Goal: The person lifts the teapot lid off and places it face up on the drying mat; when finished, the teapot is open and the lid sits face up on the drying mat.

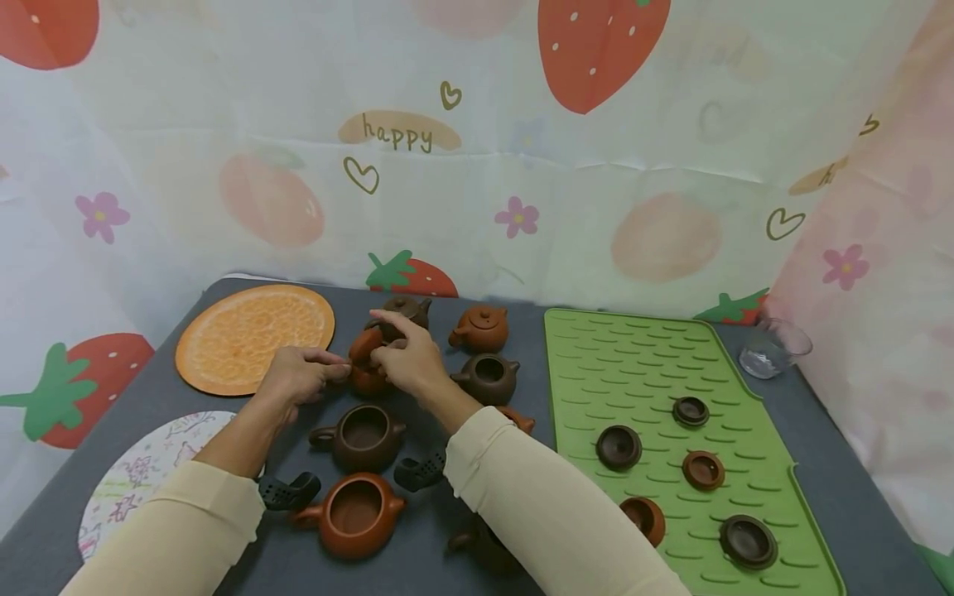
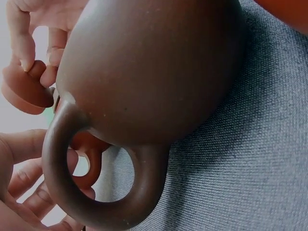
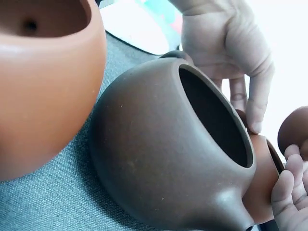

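My right hand: thumb and fingers pinching the knob of a reddish-brown clay lid, round, tilted, held just above its pot. My left hand: fingers gripping the handle of a small reddish-brown clay teapot, uncovered, standing on the dark grey cloth-covered worktop.

Beyond it: one dark brown lidded clay teapot; to the right, one orange-brown lidded clay teapot and one dark brown open clay teapot.

Nearer me: one wide-mouthed dark brown clay teapot, then one orange-red open clay teapot.

Left side: one orange-slice-patterned round mat; one white round mat with coloured drawings, partly behind my sleeve.

Right side: one ribbed green mat bearing five small brown and reddish clay lids; at the far corner, one clear glass.
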A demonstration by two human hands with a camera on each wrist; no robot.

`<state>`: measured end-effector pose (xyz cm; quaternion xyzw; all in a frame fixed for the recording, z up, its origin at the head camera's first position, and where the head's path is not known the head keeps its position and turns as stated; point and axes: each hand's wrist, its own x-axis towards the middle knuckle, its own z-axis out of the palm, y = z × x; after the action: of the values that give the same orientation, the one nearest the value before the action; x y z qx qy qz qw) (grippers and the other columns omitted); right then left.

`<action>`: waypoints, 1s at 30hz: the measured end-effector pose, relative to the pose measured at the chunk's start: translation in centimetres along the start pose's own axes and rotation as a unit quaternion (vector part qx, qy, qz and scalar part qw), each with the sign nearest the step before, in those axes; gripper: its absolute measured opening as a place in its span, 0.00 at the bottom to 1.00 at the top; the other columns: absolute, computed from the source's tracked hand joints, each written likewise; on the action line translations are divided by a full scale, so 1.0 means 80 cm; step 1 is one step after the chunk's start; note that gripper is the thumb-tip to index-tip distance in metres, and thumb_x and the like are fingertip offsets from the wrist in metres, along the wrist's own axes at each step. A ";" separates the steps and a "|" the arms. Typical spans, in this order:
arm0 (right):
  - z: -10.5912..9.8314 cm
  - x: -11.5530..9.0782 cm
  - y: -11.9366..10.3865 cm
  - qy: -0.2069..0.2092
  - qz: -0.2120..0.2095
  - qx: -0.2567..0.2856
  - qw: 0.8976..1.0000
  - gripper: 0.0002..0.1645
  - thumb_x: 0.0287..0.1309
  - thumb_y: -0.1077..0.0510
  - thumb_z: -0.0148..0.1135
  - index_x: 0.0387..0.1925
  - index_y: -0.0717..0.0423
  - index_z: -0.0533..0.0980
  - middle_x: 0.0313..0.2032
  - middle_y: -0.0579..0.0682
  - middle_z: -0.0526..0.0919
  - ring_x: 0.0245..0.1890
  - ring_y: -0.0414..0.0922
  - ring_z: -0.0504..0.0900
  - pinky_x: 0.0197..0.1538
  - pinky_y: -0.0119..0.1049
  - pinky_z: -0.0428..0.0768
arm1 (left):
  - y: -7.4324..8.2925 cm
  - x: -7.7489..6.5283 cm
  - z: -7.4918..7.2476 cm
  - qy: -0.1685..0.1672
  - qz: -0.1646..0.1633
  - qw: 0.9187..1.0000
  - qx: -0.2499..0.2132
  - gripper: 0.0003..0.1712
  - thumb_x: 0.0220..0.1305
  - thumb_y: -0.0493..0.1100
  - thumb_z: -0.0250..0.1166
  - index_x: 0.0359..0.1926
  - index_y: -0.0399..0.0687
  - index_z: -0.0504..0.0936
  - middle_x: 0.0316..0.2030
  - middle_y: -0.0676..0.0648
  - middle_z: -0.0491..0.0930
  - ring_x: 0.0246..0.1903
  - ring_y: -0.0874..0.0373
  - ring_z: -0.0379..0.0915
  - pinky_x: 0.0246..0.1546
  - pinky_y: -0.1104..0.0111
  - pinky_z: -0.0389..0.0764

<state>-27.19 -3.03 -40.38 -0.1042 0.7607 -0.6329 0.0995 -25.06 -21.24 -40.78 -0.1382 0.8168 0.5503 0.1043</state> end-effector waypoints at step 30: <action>-0.009 -0.007 -0.006 -0.006 0.006 0.002 1.000 0.35 0.58 0.58 0.69 0.66 0.53 0.67 0.40 0.47 0.78 0.33 0.44 0.79 0.33 0.36 0.78 | -0.003 0.002 0.000 0.003 0.001 1.000 0.010 0.16 0.63 0.46 0.68 0.46 0.40 0.84 0.40 0.45 0.77 0.40 0.49 0.69 0.39 0.60 0.76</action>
<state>-26.82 -2.23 -39.77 -0.1031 0.7597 -0.6330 0.1080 -25.12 -21.34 -41.05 -0.1383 0.8227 0.5418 0.1025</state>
